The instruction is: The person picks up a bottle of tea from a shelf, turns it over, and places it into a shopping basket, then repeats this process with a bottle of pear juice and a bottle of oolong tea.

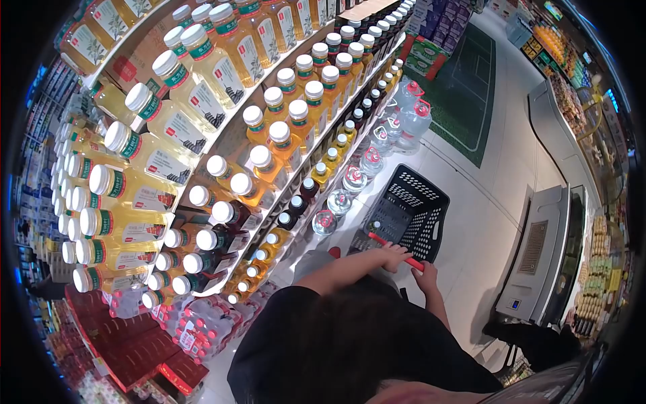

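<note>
Beside the shelf stands a black perforated shopping basket (431,232) with a red handle bar (377,238) along its near side. My left hand (392,257) lies across the middle of this bar, its fingers curled over it. Close by on the right, my right hand (425,277) is closed around the bar's other end. Inside the basket, near its left corner, a small bottle with a dark cap (375,226) shows in part; its contents are hard to make out.
On my left, a curved shelf (222,145) carries rows of white-capped tea bottles (192,84). Large clear water jugs (354,178) line its foot. Shrink-wrapped bottle packs (202,326) sit lower left. A grey display case (535,256) stands right, a green mat (464,101) ahead.
</note>
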### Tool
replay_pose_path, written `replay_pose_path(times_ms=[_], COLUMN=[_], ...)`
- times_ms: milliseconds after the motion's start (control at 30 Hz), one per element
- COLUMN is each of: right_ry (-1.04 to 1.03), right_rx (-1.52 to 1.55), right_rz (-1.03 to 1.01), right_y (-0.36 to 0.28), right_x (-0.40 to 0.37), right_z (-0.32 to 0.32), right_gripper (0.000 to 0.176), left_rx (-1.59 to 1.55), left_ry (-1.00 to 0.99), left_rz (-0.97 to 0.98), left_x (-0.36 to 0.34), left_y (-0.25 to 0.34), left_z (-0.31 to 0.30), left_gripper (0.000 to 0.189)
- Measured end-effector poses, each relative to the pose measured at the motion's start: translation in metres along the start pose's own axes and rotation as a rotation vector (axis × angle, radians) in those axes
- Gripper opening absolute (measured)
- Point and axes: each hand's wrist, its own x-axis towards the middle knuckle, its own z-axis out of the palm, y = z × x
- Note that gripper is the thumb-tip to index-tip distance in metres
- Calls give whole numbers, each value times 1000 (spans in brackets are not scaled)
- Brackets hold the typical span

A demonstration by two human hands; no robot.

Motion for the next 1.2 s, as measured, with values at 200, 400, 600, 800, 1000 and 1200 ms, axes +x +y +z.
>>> replay_pose_path(times_ms=[200,400,600,800,1000,1200], right_ry=[-102,-132,-127,-262,-260,-304], right_rx=[-13,-31,-21,-55,-73,-21], right_rz=[8,-39,-70,-138,-187,-182], right_y=[15,42,42,49,64,57], right_x=[32,64,88,102,108,114], right_z=[-15,-21,-38,-56,-47,-66], right_gripper=[45,40,33,30,35,32], left_rx=[-14,27,63,92,78,-34], left_ry=[23,58,169,328,359,426], left_rz=[-69,-138,-211,-184,-197,-138], left_x=[22,47,65,73,70,71], left_y=[-2,-2,-2,-4,1,-16], left_z=[-22,-42,-48,-34,-36,-35], left_gripper=[80,76,82,85,82,77])
